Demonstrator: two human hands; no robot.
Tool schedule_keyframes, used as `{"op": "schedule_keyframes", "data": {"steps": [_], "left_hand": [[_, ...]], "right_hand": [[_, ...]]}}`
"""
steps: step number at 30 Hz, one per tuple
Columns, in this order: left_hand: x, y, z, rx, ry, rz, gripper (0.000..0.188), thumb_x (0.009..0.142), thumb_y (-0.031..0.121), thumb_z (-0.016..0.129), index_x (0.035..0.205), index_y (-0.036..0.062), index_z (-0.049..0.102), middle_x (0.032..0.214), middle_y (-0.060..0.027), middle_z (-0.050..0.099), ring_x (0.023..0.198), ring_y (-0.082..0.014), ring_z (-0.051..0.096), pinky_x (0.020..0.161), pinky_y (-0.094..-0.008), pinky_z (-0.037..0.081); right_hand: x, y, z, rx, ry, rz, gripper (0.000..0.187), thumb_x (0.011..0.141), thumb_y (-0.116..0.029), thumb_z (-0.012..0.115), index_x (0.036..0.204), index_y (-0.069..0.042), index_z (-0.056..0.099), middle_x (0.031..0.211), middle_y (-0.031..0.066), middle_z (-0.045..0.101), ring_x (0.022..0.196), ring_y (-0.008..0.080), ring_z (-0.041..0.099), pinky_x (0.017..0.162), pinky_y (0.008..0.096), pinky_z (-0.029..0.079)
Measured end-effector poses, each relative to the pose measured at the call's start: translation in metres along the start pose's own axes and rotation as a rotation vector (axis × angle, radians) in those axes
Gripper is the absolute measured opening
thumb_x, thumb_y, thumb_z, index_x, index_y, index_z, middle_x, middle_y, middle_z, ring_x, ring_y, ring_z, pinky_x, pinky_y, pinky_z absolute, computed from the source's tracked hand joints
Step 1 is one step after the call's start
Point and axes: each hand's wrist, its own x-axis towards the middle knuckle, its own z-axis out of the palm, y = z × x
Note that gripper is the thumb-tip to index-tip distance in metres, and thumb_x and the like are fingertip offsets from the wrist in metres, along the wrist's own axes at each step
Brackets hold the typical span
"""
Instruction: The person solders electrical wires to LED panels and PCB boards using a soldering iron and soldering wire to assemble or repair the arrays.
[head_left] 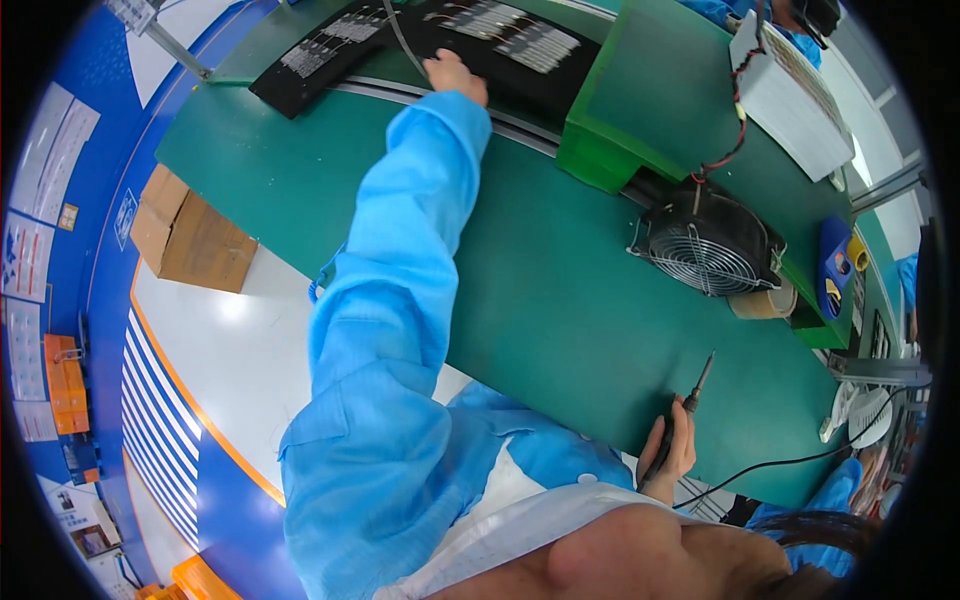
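Note:
My left hand point(455, 78) is stretched far forward, its fingers curled at the near edge of a black sheet point(500, 92). Rows of small silvery parts point(540, 45) lie on that sheet. A thin grey strand point(402, 38) runs down from the top and ends beside my fingers; whether they grip it is not clear. Close to my body at the lower right, my right hand point(675, 452) is closed round the dark handle of a soldering iron point(699, 388). Its tip points up and away, above the green tabletop point(560, 300).
A metal rail point(375, 90) crosses the table below the black sheets. A black fan with a wire guard point(705, 255) stands at the right, by a green box-like shelf point(650, 100) and a tape roll point(765, 302). A black cord point(770, 463) trails rightward. A cardboard box point(195, 235) is at the left.

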Motion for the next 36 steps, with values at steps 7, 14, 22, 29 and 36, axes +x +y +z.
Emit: {"op": "schedule_keyframes", "data": {"steps": [7,14,22,29,36], "left_hand": [[-0.054,0.031,0.024,-0.877,-0.597,-0.648,0.045,0.104,0.022,0.029,0.136,-0.0095,0.026,0.14,-0.0314,0.035,0.127,-0.048,0.04,0.104,-0.0593,0.039],[-0.031,0.023,-0.021,-0.407,-0.666,-0.488,0.047,0.105,0.028,0.027,0.12,-0.0137,0.042,0.115,-0.0313,0.057,0.102,-0.0421,0.062,0.089,-0.0455,0.054],[0.127,-0.091,-0.203,-0.11,0.619,0.059,0.019,0.09,0.018,0.048,0.088,0.0069,0.063,0.087,-0.0095,0.061,0.076,-0.0255,0.059,0.061,-0.0395,0.05],[0.134,-0.056,-0.232,-0.588,0.268,-0.354,0.03,0.102,0.02,0.038,0.117,0.0046,0.058,0.13,-0.0159,0.047,0.117,-0.0358,0.045,0.102,-0.0553,0.04],[0.117,-0.054,-0.221,-0.869,0.243,-0.335,0.031,0.102,0.015,0.039,0.12,-0.0071,0.053,0.131,-0.018,0.044,0.115,-0.0423,0.047,0.101,-0.0581,0.042]], "right_hand": [[-0.001,-0.001,-0.003,-0.075,-0.028,-0.004,0.037,0.083,0.01,0.058,0.119,0.002,0.055,0.108,0.0238,0.063,0.08,0.0344,0.065,0.067,0.0365,0.053],[-0.002,-0.004,-0.005,-0.083,-0.097,0.014,0.036,0.084,0.01,0.057,0.12,0.005,0.053,0.11,0.0258,0.062,0.087,0.0373,0.066,0.071,0.0377,0.054],[-0.005,-0.005,-0.007,-0.088,-0.13,0.021,0.037,0.085,0.009,0.057,0.121,0.006,0.052,0.113,0.0275,0.06,0.097,0.0416,0.064,0.081,0.0408,0.052],[-0.003,-0.01,-0.004,-0.163,-0.09,0.026,0.038,0.085,0.009,0.058,0.122,0.006,0.052,0.114,0.0273,0.06,0.098,0.0418,0.063,0.082,0.041,0.052],[0.002,-0.015,-0.002,-0.149,-0.097,0.014,0.036,0.086,0.008,0.057,0.122,0.005,0.053,0.114,0.0271,0.06,0.098,0.041,0.064,0.081,0.0407,0.052]]}}
